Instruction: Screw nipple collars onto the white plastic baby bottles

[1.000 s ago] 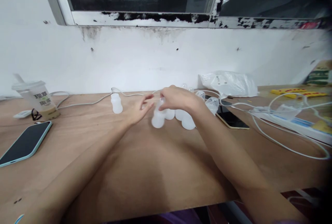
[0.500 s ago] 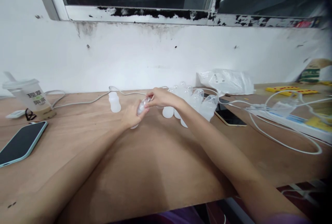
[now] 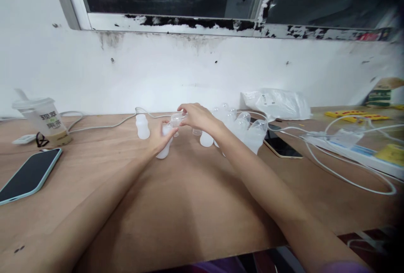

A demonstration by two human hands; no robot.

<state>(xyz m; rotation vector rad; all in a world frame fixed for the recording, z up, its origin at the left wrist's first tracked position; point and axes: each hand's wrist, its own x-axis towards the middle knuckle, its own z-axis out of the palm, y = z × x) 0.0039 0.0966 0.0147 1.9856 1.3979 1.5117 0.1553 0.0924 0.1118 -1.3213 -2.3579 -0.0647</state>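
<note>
My left hand [image 3: 158, 138] is wrapped round a small frosted white bottle [image 3: 164, 151], which leans a little on the wooden table. Just above and to the right, my right hand [image 3: 194, 117] grips a clear cap [image 3: 177, 119] between thumb and fingers, apart from the bottle's top. Another frosted bottle [image 3: 142, 127], uncapped, stands to the left of my hands. Right of them, partly behind my right forearm, is a cluster of several frosted bottles with clear domed caps [image 3: 241, 127]. A small clear piece [image 3: 197, 132] lies under my right hand.
A drink cup [image 3: 47, 121] and a phone [image 3: 30, 176] are on the left of the table [image 3: 164, 214]. A plastic bag [image 3: 277, 103], a second phone [image 3: 282, 144], white cables and a power strip [image 3: 362, 148] lie on the right.
The clear cap has come off the bottle in my left hand; my right hand has lifted it up and away. The view has shifted slightly.
</note>
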